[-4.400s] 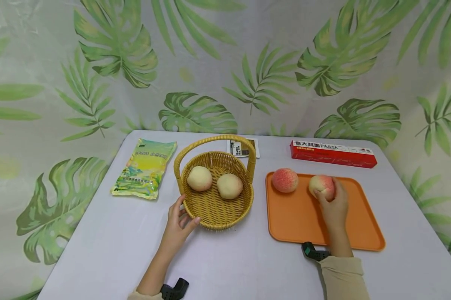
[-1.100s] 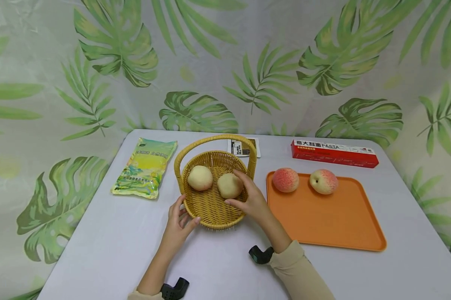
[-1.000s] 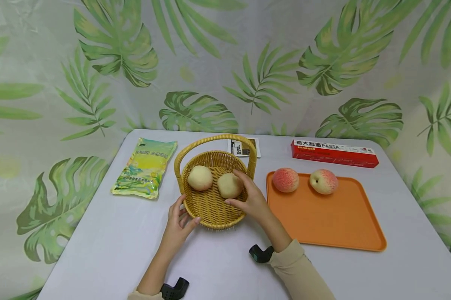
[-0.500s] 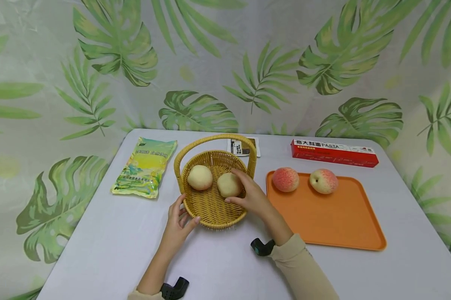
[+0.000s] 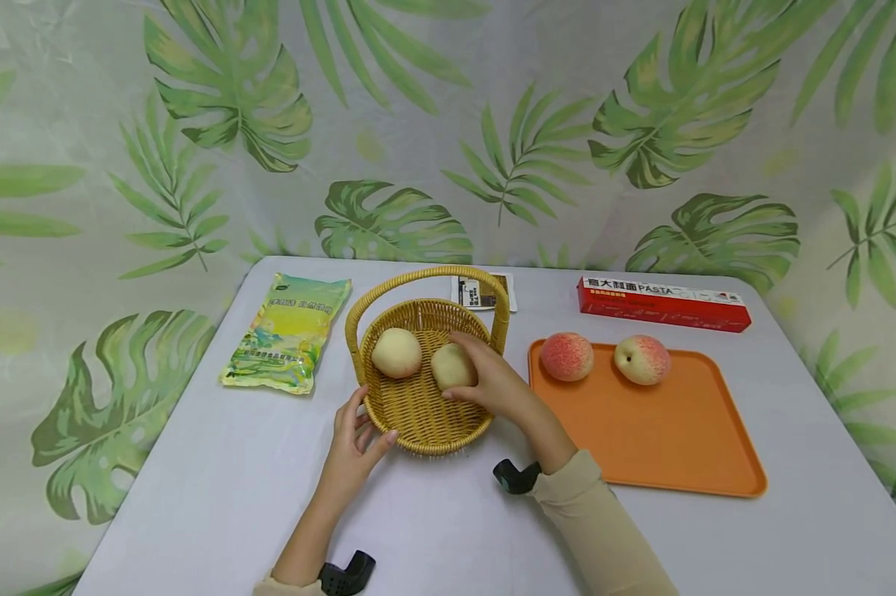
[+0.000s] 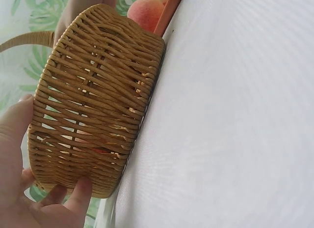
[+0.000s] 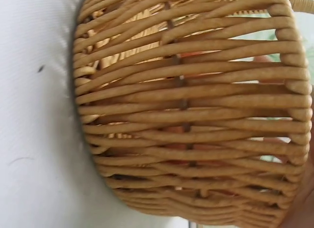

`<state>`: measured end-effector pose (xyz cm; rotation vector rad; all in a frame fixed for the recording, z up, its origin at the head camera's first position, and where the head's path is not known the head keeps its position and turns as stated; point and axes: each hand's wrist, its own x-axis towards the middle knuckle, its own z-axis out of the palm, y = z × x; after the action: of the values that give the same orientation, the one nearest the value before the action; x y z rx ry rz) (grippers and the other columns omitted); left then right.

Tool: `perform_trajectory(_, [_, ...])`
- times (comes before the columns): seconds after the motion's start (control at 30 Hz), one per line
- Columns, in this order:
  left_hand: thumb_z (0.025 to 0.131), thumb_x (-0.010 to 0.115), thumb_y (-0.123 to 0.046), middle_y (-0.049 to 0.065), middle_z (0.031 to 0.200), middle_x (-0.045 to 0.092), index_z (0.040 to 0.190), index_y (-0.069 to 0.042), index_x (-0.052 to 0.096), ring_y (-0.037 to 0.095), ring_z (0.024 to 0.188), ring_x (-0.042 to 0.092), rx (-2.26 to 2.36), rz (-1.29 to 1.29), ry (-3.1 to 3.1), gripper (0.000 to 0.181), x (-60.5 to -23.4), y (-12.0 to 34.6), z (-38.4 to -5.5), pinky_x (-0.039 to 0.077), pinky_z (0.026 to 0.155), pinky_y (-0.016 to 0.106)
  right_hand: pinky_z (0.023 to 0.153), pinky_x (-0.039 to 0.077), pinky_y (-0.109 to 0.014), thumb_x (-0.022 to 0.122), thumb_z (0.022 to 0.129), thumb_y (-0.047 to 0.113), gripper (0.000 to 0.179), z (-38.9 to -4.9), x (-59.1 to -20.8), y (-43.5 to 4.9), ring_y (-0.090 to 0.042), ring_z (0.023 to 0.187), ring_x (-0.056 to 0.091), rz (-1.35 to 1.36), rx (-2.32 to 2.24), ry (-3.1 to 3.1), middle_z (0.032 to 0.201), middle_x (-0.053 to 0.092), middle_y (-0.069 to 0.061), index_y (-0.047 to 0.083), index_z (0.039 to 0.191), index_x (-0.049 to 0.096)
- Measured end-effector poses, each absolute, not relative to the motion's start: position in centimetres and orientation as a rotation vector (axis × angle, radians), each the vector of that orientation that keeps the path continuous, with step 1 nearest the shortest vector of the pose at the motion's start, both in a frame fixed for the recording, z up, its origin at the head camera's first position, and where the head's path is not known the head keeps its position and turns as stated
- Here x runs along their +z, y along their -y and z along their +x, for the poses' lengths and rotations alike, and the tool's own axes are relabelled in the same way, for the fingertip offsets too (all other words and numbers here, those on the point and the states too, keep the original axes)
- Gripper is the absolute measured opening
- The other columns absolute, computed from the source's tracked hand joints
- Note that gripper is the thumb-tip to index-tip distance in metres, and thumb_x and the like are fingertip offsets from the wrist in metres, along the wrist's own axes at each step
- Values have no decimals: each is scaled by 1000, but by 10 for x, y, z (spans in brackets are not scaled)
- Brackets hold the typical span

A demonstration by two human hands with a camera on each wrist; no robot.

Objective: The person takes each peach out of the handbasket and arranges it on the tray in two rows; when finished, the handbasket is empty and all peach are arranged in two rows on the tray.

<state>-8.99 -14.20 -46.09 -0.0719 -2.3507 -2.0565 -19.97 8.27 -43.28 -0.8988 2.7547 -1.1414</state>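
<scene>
A golden woven basket [image 5: 427, 424] with an arched handle stands mid-table, holding two pale peaches. My left hand [image 5: 346, 459] holds its near-left side; in the left wrist view the thumb lies at the rim and the fingertips touch the woven wall [image 6: 93, 95]. Inside the basket, my right hand [image 5: 501, 386] grips the right-hand peach [image 5: 451, 367] between thumb and fingers, covering its right part. The other peach [image 5: 396, 353] lies to its left, untouched. In the right wrist view the basket wall [image 7: 196, 98] hides most of that hand.
An orange tray [image 5: 656, 439] to the right carries a red peach [image 5: 567, 357] and a pale-pink peach [image 5: 642, 360]. Behind it lies a red pasta box [image 5: 663, 306]. A yellow-green bag [image 5: 287, 334] lies at left, a small packet [image 5: 477, 292] behind the basket.
My right hand has gone from the pale-pink peach on the tray to the right-hand peach in the basket. Lately it has shifted slightly left over that peach. The left hand stays put.
</scene>
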Motion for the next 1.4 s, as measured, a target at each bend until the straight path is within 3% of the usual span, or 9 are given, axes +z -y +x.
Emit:
perform_trajectory(0.53, [83,66,-10,19,136,15,142,-7,15,35,118,30,-2047,-81,2357,78,-459,142,-90,28,103,38,104,25,-41,76,72,14,73,-204,-429,-79,-28,127,28,-877,-1096,-2676,138,33,-18,2,134,38])
perform_trajectory(0.77, [83,66,-9,20,136,15,142,-7,15,36,119,30,-2044,-80,2358,78,-458,141,-89,28,103,38,104,25,-42,75,72,8,68,-205,-429,-79,-28,124,33,-960,-1034,-2676,133,41,-15,1,131,42])
perform_trajectory(0.97, [83,66,-10,19,136,15,142,-7,15,35,118,30,-2046,-85,2351,78,-459,142,-89,28,102,37,100,30,-44,75,73,9,62,-203,-429,-78,-29,119,37,-995,-983,-2684,129,44,-14,5,128,48])
perform_trajectory(1.4, [83,66,-9,19,136,15,142,-8,16,35,119,30,-2046,-83,2357,78,-460,142,-89,28,103,36,87,43,-42,74,72,10,64,-198,-430,-75,-27,103,47,-935,-987,-2667,124,37,-13,10,130,48])
